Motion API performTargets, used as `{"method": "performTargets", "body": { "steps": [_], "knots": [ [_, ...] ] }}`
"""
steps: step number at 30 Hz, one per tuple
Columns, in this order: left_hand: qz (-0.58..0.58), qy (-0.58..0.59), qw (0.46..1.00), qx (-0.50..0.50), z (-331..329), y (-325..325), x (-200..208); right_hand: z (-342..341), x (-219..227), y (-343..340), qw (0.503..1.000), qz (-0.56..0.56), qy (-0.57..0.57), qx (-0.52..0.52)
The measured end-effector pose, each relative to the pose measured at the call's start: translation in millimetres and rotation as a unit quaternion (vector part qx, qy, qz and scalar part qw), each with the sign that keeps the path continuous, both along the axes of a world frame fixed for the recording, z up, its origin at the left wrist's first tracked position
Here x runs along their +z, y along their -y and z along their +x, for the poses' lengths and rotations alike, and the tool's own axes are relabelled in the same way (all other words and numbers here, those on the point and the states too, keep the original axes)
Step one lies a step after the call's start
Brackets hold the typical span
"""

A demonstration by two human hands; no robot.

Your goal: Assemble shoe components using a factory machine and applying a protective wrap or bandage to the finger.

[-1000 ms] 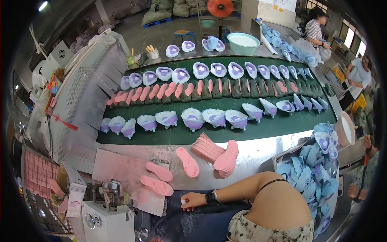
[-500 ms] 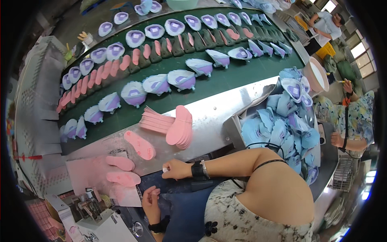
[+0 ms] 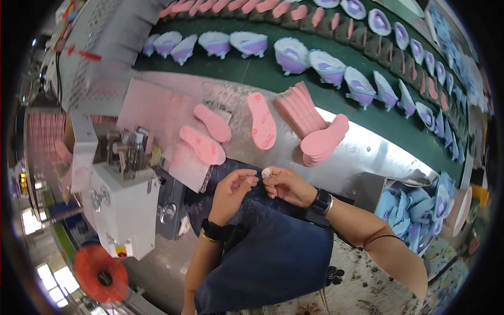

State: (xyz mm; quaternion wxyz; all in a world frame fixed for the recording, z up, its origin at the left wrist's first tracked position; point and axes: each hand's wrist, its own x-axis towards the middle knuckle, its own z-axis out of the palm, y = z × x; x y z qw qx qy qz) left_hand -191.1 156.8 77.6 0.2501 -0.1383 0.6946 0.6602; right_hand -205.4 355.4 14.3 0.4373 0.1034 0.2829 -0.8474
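My left hand [image 3: 234,193] and my right hand [image 3: 289,186] are held close together over the dark blue apron [image 3: 273,241] on my lap. The fingers of my left hand are curled together, and what they hold, if anything, does not show. At the fingertips of my right hand is a small white piece [image 3: 266,172], too small to name. Just beyond my hands lies a single pink insole [image 3: 261,122] with red print. Left of it, a second insole [image 3: 203,145] and a third insole [image 3: 213,123] rest on a pink-dusted board [image 3: 185,167].
A tied pink insole stack [image 3: 325,140] and a bundle on edge [image 3: 300,107] lie at right on the metal table [image 3: 367,144]. Beyond runs a green conveyor [image 3: 231,71] with purple-blue shoe uppers [image 3: 291,55]. A white machine [image 3: 126,205] stands left, blue uppers [image 3: 415,205] right.
The view has swung left, so the white machine and an orange fan show more fully. My two hands have come closer together, nearly fingertip to fingertip. The insoles lie as before.
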Motion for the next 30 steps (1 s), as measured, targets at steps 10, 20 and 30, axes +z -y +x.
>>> {"method": "performTargets", "body": {
  "steps": [10,20,30],
  "knots": [
    [-0.015,-0.038,0.999,-0.012,6.1,1.7,9.5,14.7,0.7,8.1,0.963,-0.215,0.161,0.031],
    [-0.160,-0.149,0.974,-0.060,5.0,-10.3,33.1,12.4,6.9,6.3,0.964,-0.216,0.152,0.024],
    [-0.174,-0.156,0.972,-0.031,5.7,-15.5,38.4,11.9,7.5,6.2,0.953,-0.248,0.170,0.024]
  ]
}}
